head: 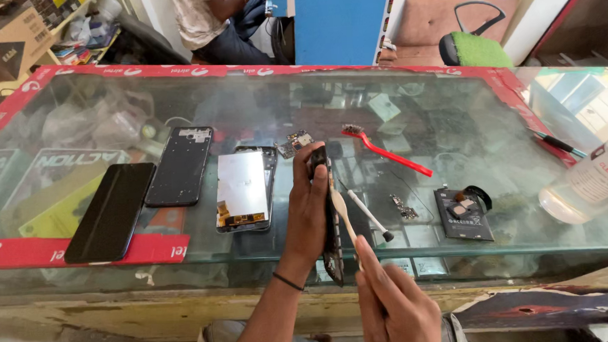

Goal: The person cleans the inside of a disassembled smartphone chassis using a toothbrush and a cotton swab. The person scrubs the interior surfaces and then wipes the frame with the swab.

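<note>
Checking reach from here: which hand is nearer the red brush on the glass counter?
The left hand. It holds a phone frame upright just below and left of the red brush. The right hand sits lower, at the counter's near edge, gripping a pale brush.

Both forearms come up from the bottom edge, bare all the way, no sleeves in sight. The left hand wears nothing but a thin dark band snug round the wrist. The right hand is plain: no ring, no watch, no glove. Short nails show on the fingers. Below, between the arms, a glimpse of grey-blue trousers.
</note>
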